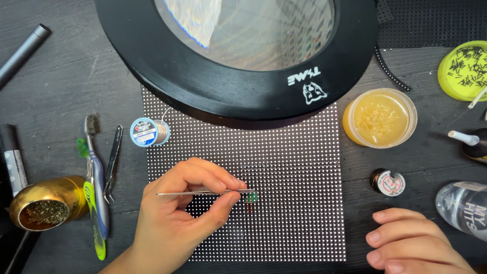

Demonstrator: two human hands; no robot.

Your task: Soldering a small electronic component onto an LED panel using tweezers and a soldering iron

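Observation:
My left hand (180,215) pinches thin metal tweezers (203,192), held level, their tips resting on a black panel dotted with small white points (299,167). At the tips a few points glow green and red (250,198). My right hand (413,241) rests on the dark table at the lower right, fingers curled loosely, holding nothing, just right of the panel's edge.
A large round black magnifier lamp (243,56) overhangs the panel's top. Left: solder spool (148,131), second tweezers (112,161), toothbrush (96,187), gold brass-wool pot (48,205). Right: amber flux jar (380,117), small tin (388,182), clear bottle (464,208), yellow-green lid of parts (464,68).

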